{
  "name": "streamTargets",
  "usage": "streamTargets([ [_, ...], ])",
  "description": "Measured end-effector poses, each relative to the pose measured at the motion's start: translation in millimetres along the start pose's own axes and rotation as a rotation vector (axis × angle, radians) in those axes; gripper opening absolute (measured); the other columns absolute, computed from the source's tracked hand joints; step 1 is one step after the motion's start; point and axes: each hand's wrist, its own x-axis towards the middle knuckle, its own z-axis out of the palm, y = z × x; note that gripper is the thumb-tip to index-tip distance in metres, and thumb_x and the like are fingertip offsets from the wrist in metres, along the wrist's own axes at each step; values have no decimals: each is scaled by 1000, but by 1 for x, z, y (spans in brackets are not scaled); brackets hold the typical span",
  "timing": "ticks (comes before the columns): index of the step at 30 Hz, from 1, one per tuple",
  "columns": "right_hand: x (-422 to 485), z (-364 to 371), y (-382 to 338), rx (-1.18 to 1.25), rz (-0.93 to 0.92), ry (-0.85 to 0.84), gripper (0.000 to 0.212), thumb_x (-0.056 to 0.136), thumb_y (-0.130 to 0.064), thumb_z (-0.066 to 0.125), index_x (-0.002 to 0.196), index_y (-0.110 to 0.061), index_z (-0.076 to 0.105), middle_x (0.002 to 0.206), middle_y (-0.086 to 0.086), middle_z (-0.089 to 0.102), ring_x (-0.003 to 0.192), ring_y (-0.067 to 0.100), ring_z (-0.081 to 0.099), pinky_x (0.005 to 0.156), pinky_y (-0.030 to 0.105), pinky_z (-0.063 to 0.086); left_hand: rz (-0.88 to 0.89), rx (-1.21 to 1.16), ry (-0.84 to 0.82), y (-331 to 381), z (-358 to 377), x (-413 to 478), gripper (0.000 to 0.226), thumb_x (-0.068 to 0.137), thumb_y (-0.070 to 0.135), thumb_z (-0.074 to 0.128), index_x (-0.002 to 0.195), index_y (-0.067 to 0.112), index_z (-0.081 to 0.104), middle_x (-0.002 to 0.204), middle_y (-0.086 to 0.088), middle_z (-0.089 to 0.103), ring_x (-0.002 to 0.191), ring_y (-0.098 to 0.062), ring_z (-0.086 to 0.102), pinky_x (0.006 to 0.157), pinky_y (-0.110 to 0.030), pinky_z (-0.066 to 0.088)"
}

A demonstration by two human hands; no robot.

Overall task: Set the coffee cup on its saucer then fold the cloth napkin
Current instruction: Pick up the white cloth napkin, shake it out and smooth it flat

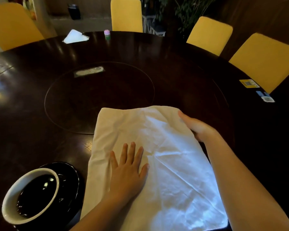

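While the left hand (128, 170) presses flat, the right hand (196, 125) grips the napkin (165, 164), lengthwise away from the person.

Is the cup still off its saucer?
No, the cup already sits on the dark saucer, left of the napkin that both hands are pressing flat.

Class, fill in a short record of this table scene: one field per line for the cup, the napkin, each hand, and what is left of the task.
cup: coffee cup on dark saucer, left of napkin
napkin: white cloth napkin, spread on dark table, creased
left hand: left hand flat, palm down on napkin
right hand: right hand at napkin's right edge, fingers seemingly curled under it
far side: second white napkin, small bottle
remaining: folding unfinished
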Motion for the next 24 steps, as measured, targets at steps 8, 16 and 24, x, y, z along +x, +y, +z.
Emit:
streamTargets([
  [8, 0, -3, -7, 350, -149, -93, 36, 89, -22, 50, 118, -3, 59, 102, 14, 68, 90, 29, 65, 77, 36, 53, -17, -5, -21, 1, 0, 0, 59, 90, 53, 28, 141, 25, 35, 150, -6, 34, 139, -29, 29, 106, -57, 10],
  [16, 21, -28, -30, 333, -419, 493, 59, 80, 7, 56, 134, -13, 40, 113, 10, 61, 94, 25, 63, 69, 31, 56, -26, -23, -93, 0, -1, 1, 60, 93, 55, 14, 141, 26, 35, 150, -4, 35, 138, -29, 30, 107, -56, 9],
  [24, 22, 86, 1, -649, -805, 539, 51, 87, -22, 43, 134, -3, 42, 130, 25, 52, 121, 41, 45, 102, 45, 35, -132, -174, 151, -17, -28, 45, 61, 91, 44, 7, 146, 23, 23, 157, -3, 14, 145, -19, 9, 116, -47, -4],
])
